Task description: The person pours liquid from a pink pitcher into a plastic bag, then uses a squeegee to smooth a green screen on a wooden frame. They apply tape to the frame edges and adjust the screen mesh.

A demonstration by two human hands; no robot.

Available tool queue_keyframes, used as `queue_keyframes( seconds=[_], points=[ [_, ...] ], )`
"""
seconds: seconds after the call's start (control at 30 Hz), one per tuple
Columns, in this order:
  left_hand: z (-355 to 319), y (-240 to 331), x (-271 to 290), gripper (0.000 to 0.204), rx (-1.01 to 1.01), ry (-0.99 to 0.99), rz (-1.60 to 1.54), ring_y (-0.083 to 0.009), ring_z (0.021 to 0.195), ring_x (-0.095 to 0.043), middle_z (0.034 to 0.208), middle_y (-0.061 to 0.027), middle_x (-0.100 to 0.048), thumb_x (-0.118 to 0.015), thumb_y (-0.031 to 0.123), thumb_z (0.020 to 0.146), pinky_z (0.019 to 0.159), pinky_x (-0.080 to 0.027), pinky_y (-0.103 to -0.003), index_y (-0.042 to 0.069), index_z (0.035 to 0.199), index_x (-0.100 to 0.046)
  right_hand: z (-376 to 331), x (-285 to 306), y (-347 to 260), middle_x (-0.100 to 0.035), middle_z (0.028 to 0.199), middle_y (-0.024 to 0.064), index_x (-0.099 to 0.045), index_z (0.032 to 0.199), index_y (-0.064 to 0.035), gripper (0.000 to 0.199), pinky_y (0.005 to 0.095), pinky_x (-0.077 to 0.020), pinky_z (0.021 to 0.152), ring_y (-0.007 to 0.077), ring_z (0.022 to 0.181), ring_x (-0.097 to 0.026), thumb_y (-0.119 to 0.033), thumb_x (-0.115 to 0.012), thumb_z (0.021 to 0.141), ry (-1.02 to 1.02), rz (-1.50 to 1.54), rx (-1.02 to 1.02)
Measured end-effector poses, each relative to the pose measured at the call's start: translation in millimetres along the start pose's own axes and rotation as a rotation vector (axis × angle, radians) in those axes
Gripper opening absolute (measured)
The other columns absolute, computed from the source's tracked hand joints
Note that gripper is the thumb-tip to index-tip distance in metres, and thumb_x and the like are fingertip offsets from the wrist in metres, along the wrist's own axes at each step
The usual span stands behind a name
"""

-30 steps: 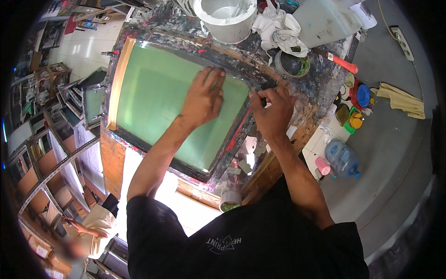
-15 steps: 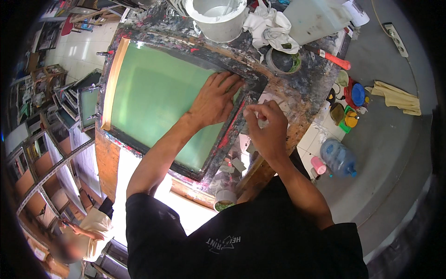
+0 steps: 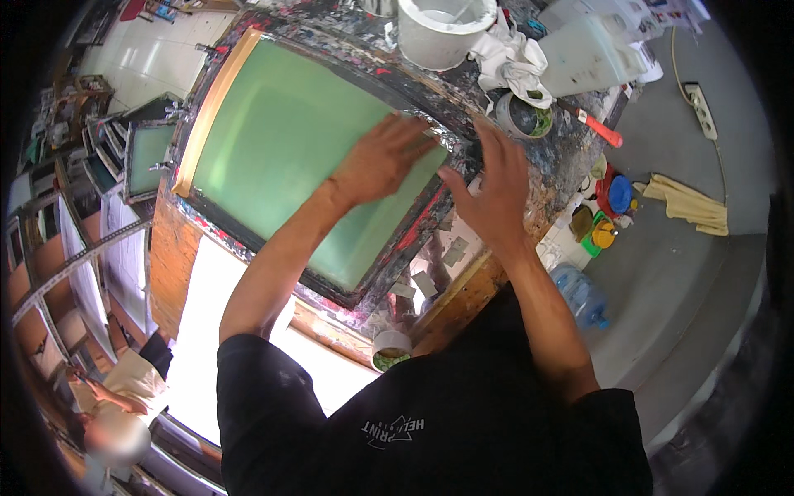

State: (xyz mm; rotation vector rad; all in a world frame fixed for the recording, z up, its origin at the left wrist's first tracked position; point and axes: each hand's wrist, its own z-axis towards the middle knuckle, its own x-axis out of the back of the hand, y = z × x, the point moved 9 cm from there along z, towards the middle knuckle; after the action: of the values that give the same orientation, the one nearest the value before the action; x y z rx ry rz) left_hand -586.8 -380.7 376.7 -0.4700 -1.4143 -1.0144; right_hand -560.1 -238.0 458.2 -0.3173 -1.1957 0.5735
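A screen-printing frame (image 3: 331, 289) with dark edges and pale green mesh (image 3: 273, 140) lies at a slant on the paint-stained table. Over the mesh's far right part is my left hand (image 3: 385, 161), its fingers stretched towards the corner and smeared at the tips. I cannot tell whether they touch the mesh. My right hand (image 3: 496, 186) is just right of that corner, thumb apart and fingers extended upward. Neither hand shows anything in it. Tan tape (image 3: 219, 107) runs along the frame's left side. Something shiny (image 3: 434, 132) shows at the corner by my left fingertips.
Behind the frame stand a white bucket (image 3: 438, 41), a crumpled white cloth (image 3: 513, 62) and a translucent jerrycan (image 3: 587, 62). A tape roll (image 3: 521, 116) and a red-handled tool (image 3: 600, 131) lie right. Another tape roll (image 3: 390, 347) is near me. A person (image 3: 132, 384) is at lower left.
My right hand has gone from curled fingers to spread ones and moved forward to the corner. My left fingers have shifted slightly. The whole view has also shifted.
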Motion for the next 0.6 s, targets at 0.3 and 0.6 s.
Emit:
queue_keyframes(
  seconds=[0.3,0.6],
  points=[
    [-47.9,-147.3,53.0,0.046,0.53,0.29,0.242,-0.032,0.138,-0.047,0.146,-0.0151,-0.053,-0.056,0.012,0.094,0.119,-0.035,-0.052,0.002,0.139,-0.054,31.7,-71.4,29.6,-0.064,0.108,0.0162,-0.058,0.133,-0.0025,0.062,0.048,-0.0452,0.091,0.0352,0.105,-0.06,-0.023,-0.077,0.078,-0.265,-0.395,0.078],
    [-58.6,-184.6,56.5,0.047,0.843,0.359,0.202,-0.0295,0.138,-0.048,0.144,-0.0136,-0.054,-0.059,0.012,0.091,0.118,-0.034,-0.056,0.005,0.137,-0.054,47.0,-85.4,7.1,-0.064,0.104,0.0207,-0.057,0.132,0.0035,0.055,0.0499,-0.0456,0.084,0.0387,0.096,-0.061,-0.015,-0.068,0.081,-0.337,-0.427,0.32]
  ],
)
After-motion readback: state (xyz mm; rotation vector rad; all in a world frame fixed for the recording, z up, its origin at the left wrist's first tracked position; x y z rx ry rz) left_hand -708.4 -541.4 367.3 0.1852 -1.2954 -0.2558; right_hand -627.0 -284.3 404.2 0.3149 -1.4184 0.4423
